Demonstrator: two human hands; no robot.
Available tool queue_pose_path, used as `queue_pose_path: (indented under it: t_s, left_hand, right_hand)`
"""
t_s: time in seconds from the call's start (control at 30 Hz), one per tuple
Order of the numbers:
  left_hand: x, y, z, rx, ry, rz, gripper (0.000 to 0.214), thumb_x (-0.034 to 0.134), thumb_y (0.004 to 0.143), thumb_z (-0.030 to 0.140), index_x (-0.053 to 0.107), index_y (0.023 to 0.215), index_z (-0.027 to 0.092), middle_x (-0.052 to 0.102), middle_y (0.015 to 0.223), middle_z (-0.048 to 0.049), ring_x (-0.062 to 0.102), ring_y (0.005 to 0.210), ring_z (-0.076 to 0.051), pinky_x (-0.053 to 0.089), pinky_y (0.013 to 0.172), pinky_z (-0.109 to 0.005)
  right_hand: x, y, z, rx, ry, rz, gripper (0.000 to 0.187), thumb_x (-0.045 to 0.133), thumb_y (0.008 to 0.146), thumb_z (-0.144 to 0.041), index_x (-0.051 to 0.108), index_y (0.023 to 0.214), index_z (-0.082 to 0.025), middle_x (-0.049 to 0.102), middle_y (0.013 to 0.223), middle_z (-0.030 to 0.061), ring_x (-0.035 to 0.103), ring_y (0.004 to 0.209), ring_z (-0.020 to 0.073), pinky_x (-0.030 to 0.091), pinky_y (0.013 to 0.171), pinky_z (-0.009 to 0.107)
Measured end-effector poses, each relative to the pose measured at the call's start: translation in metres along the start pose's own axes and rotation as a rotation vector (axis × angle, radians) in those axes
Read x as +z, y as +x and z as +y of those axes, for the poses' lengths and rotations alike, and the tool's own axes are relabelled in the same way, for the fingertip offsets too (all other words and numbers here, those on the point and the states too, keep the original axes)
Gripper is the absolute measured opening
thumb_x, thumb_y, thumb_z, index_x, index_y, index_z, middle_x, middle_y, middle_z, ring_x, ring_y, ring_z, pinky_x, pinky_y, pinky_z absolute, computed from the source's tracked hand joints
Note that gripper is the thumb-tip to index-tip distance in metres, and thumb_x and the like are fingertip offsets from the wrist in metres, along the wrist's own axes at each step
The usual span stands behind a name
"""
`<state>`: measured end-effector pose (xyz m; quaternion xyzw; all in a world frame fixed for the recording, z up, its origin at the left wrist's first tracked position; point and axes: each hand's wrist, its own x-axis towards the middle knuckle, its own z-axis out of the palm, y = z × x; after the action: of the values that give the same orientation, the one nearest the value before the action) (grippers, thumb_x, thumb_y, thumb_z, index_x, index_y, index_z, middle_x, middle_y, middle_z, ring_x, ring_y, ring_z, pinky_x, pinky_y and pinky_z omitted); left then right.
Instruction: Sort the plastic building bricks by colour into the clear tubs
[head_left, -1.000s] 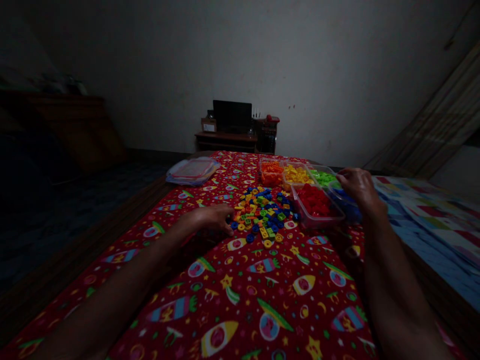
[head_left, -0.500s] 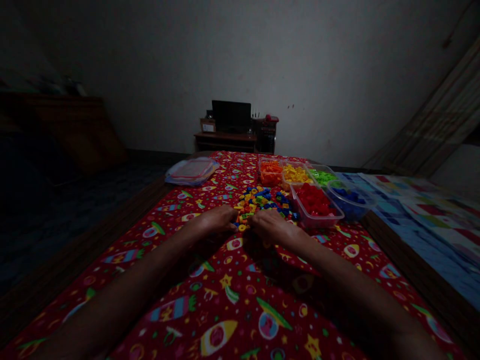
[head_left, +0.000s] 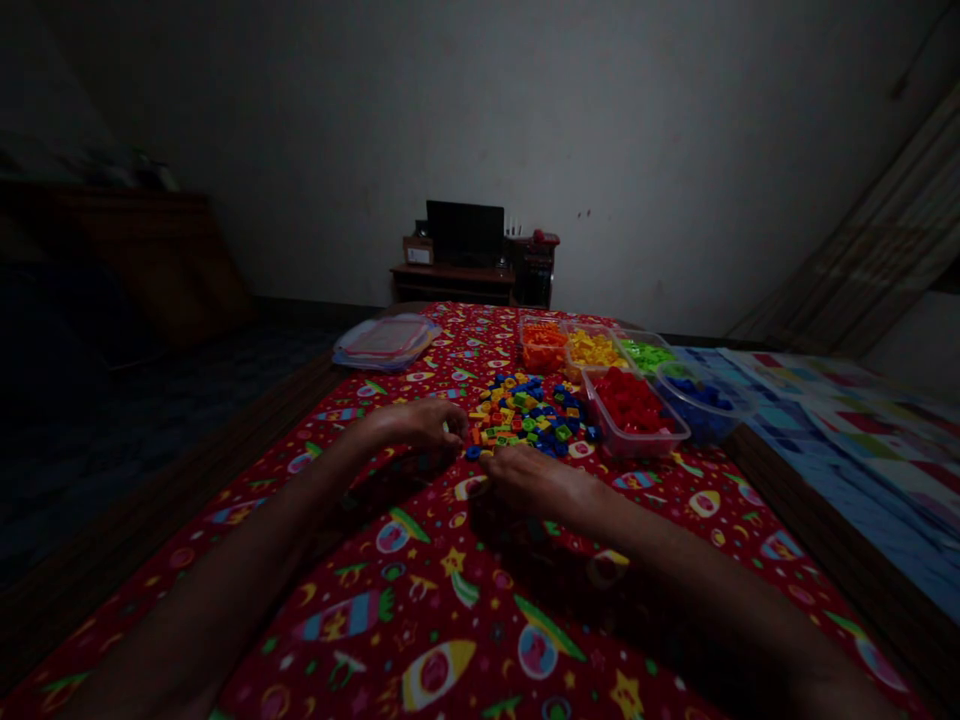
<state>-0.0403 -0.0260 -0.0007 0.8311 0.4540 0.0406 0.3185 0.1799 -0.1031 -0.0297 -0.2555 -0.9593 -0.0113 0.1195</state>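
A loose pile of small plastic building blocks [head_left: 529, 415] in blue, yellow, green and orange lies on the red patterned tablecloth [head_left: 450, 640]. My left hand [head_left: 433, 424] is at the pile's left edge, its fingers curled together; a small pale spot shows between thumb and fingers, too small to name. At the near edge of the pile, my right hand [head_left: 523, 474] is palm down with fingers closed, their tips by a yellow block. Whatever those fingers hold is hidden. To the right of the pile stands a clear tub of red blocks [head_left: 628, 400].
Behind the red tub stand containers of orange blocks [head_left: 544, 345], yellow blocks [head_left: 594, 350] and green blocks [head_left: 646, 355]. A round tub of blue blocks [head_left: 701, 395] is at the table's right edge. Stacked lids [head_left: 386, 340] lie at the far left. A bed [head_left: 840, 430] adjoins on the right.
My left hand has drawn slightly left, away from the pile. My right hand has come a little nearer and left, uncovering more green and blue blocks.
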Motion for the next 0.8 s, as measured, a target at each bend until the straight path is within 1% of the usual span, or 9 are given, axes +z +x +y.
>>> queue_pose_path:
  t_s: [0.07,0.17,0.27,0.4,0.47,0.57,0.67,0.73,0.8]
  left_hand:
    - [-0.002,0.000,0.001,0.027,-0.020,0.023,0.022,0.067,0.064,0.032,0.069,0.082,0.019,0.069,0.075,0.0003,0.060,0.069,-0.015,0.044,0.059,-0.019]
    - [-0.001,0.003,0.001,0.049,-0.093,0.075,0.031,0.065,0.066,0.033,0.067,0.093,0.019,0.070,0.084,-0.0009,0.061,0.071,-0.015,0.046,0.062,-0.020]
    - [0.003,0.006,0.001,0.019,-0.157,0.080,0.035,0.063,0.067,0.029,0.064,0.100,0.018,0.069,0.088,-0.0021,0.061,0.069,-0.015,0.047,0.060,-0.022]
    - [0.008,0.005,0.007,-0.013,0.042,-0.001,0.029,0.064,0.065,0.020,0.067,0.093,0.018,0.069,0.086,-0.0022,0.062,0.074,-0.017,0.045,0.064,-0.023]
    - [0.013,0.004,0.014,0.006,0.163,-0.003,0.027,0.067,0.063,0.017,0.068,0.090,0.021,0.069,0.086,-0.0015,0.062,0.079,-0.019,0.044,0.067,-0.022]
    - [0.025,0.001,0.026,0.026,0.256,0.091,0.025,0.070,0.062,0.018,0.069,0.087,0.023,0.069,0.087,-0.0017,0.061,0.082,-0.020,0.042,0.067,-0.022]
    - [0.033,0.001,0.032,0.053,0.283,0.170,0.020,0.067,0.064,0.016,0.069,0.083,0.020,0.068,0.085,-0.0041,0.060,0.079,-0.020,0.042,0.066,-0.023]
    - [0.030,0.004,0.029,0.059,0.270,0.159,0.021,0.067,0.063,0.016,0.070,0.084,0.020,0.068,0.083,-0.0040,0.060,0.076,-0.019,0.042,0.066,-0.023]
    - [0.022,0.007,0.020,0.046,0.191,0.111,0.024,0.068,0.062,0.020,0.070,0.086,0.020,0.068,0.079,-0.0019,0.060,0.073,-0.018,0.042,0.065,-0.023]
  right_hand:
    - [-0.004,0.002,0.006,0.028,0.062,0.041,0.013,0.056,0.083,-0.011,0.059,0.095,-0.015,0.062,0.092,0.0080,0.055,0.083,0.0157,0.043,0.075,0.027]
    - [-0.014,0.008,0.020,0.170,0.202,0.076,0.009,0.059,0.080,-0.012,0.059,0.090,-0.014,0.059,0.077,0.0024,0.051,0.068,0.0115,0.035,0.060,0.022]
    - [-0.020,0.013,0.033,0.291,0.298,0.092,0.007,0.061,0.079,-0.014,0.059,0.085,-0.014,0.055,0.070,-0.0009,0.045,0.060,0.0091,0.027,0.053,0.021]
    - [-0.022,0.014,0.038,0.314,0.298,0.103,0.004,0.061,0.078,-0.014,0.057,0.080,-0.013,0.053,0.068,-0.0014,0.043,0.059,0.0092,0.025,0.053,0.022]
    - [-0.022,0.013,0.037,0.289,0.294,0.114,0.005,0.060,0.078,-0.011,0.056,0.079,-0.014,0.052,0.069,-0.0014,0.042,0.060,0.0092,0.024,0.054,0.022]
    - [-0.022,0.012,0.036,0.275,0.279,0.130,0.009,0.058,0.076,-0.008,0.055,0.081,-0.014,0.053,0.071,-0.0008,0.042,0.062,0.0098,0.025,0.055,0.022]
    - [-0.023,0.011,0.036,0.283,0.275,0.121,0.016,0.057,0.073,-0.005,0.056,0.087,-0.014,0.056,0.076,0.0009,0.045,0.066,0.0112,0.028,0.057,0.022]
    - [-0.025,0.010,0.037,0.310,0.299,0.124,0.022,0.056,0.073,-0.006,0.057,0.093,-0.013,0.060,0.080,0.0027,0.049,0.068,0.0123,0.032,0.059,0.022]
    - [-0.026,0.011,0.037,0.354,0.335,0.156,0.029,0.057,0.074,-0.010,0.058,0.102,-0.013,0.063,0.087,0.0052,0.054,0.076,0.0149,0.038,0.064,0.023]
